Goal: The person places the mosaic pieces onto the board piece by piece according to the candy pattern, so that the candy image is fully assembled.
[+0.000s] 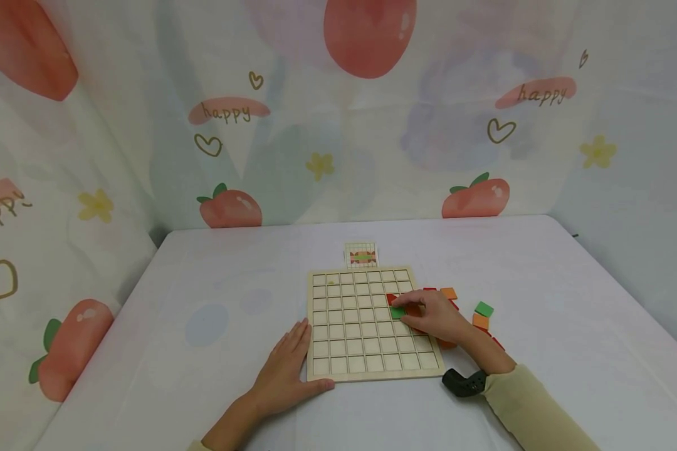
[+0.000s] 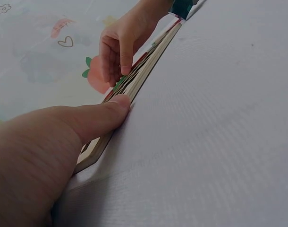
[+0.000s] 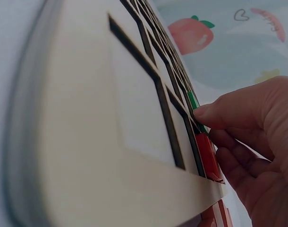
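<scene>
A square wooden grid board (image 1: 375, 377) lies on the white table. My left hand (image 1: 284, 366) rests at its near left corner, fingers extended along the left side and the thumb on the front edge. At the board's right part, my right hand (image 1: 437, 316) pinches a green tile (image 1: 397, 312) between thumb and forefinger, low over a grid cell. In the right wrist view the thumb tip is right at the green tile (image 3: 193, 100). A red tile (image 1: 392, 299) sits in the cell just behind it. Another red tile (image 3: 208, 156) shows below the fingers in the right wrist view.
Beyond the board's far edge lies a small pattern card (image 1: 361, 255). Loose tiles lie to the right, among them an orange tile (image 1: 448, 293) and a green tile (image 1: 484, 309), partly hidden by my right arm. A black device (image 1: 464, 383) is at the right wrist. Printed cloth (image 1: 344, 125) hangs behind.
</scene>
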Tool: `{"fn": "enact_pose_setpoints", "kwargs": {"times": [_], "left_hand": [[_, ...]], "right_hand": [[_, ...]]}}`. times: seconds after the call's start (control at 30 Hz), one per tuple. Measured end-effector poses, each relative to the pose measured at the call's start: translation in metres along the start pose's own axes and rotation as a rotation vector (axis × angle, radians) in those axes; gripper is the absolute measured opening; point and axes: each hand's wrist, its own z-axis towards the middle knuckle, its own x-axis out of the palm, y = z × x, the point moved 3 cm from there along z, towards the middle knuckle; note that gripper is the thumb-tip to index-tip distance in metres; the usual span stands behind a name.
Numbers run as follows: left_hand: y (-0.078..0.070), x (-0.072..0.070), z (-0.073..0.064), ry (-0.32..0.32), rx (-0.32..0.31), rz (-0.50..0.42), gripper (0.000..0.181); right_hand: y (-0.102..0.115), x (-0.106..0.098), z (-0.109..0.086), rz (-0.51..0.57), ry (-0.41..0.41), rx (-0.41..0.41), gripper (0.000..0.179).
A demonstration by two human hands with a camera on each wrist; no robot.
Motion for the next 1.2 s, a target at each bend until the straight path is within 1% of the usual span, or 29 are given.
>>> {"fn": "enact_pose_setpoints", "kwargs": {"times": [0.1, 0.2, 0.33, 0.43, 0.6, 0.7, 0.87, 1.1, 1.2], "left_hand": [[0.001, 0.001, 0.0, -0.007, -0.001, -0.01, 0.107], [0.001, 0.001, 0.001, -0.015, -0.003, -0.019, 0.108], [0.002, 0.001, 0.001, -0.02, -0.012, -0.033, 0.109], [0.003, 0.001, 0.001, -0.022, -0.013, -0.037, 0.11], [0.002, 0.002, 0.0, -0.018, -0.008, -0.022, 0.109], [0.001, 0.002, 0.0, -0.015, -0.005, -0.016, 0.109], [0.001, 0.001, 0.0, -0.017, 0.003, -0.013, 0.108], [0.002, 0.002, 0.0, -0.027, 0.008, -0.009, 0.108], [0.002, 0.002, 0.001, -0.023, 0.007, -0.008, 0.108]], "right_hand": [[-0.001, 0.0, 0.0, 0.018, 0.006, 0.011, 0.024], [-0.003, -0.002, -0.003, 0.078, -0.001, 0.065, 0.025], [-0.008, -0.01, -0.007, 0.117, -0.065, 0.149, 0.027], [-0.011, -0.017, -0.01, 0.081, -0.106, 0.168, 0.029], [-0.014, -0.024, -0.014, 0.018, -0.115, 0.161, 0.028], [-0.017, -0.029, -0.018, 0.012, -0.125, 0.168, 0.028], [-0.022, -0.036, -0.023, 0.006, -0.134, 0.212, 0.031], [-0.029, -0.042, -0.032, -0.082, -0.144, 0.266, 0.03], [-0.032, -0.045, -0.036, -0.104, -0.137, 0.289, 0.031]]}}
